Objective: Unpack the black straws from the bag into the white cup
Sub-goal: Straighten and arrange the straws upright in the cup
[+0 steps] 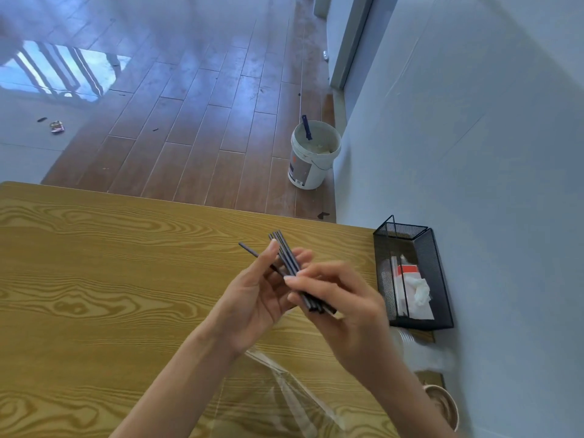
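Straws [289, 259] held between left hand [256, 298] and right hand [344, 305], above table [94, 248]

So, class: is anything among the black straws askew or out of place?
Yes. One stray straw sticks out leftward behind the left hand, crossing the straw bundle that both hands hold; the right hand grips its lower end. The rest lie parallel.

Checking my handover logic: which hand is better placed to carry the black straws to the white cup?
Probably the right hand: it grips the black straws low on the bundle, and the white cup sits at the table's right edge, beside that arm. The left hand is farther away.
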